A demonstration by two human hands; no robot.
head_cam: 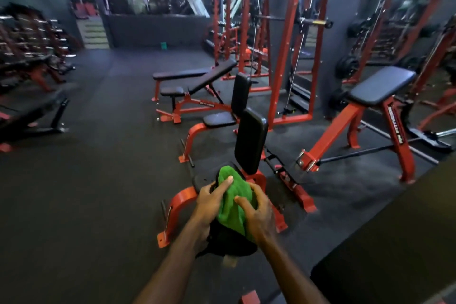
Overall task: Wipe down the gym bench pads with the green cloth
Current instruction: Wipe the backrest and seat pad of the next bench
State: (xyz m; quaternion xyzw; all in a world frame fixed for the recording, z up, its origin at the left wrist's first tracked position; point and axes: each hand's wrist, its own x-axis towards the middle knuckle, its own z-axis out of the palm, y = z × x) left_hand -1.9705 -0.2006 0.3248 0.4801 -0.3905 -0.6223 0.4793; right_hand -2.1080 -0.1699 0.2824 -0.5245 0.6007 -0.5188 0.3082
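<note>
Both bare forearms reach forward and converge. The left hand (212, 201) grips the green cloth (233, 201) with its index finger stretched along it; the right hand (256, 212) clutches it, fingers curled.

One wide-angle view looks from the person's head, forward and down along both forearms. The hands sit low in the middle, close to the lens, over the nearest red bench (250, 140). Beyond, the view takes in the dark floor (103, 155), further benches and red racks (283, 57), bending at the edges.
</note>
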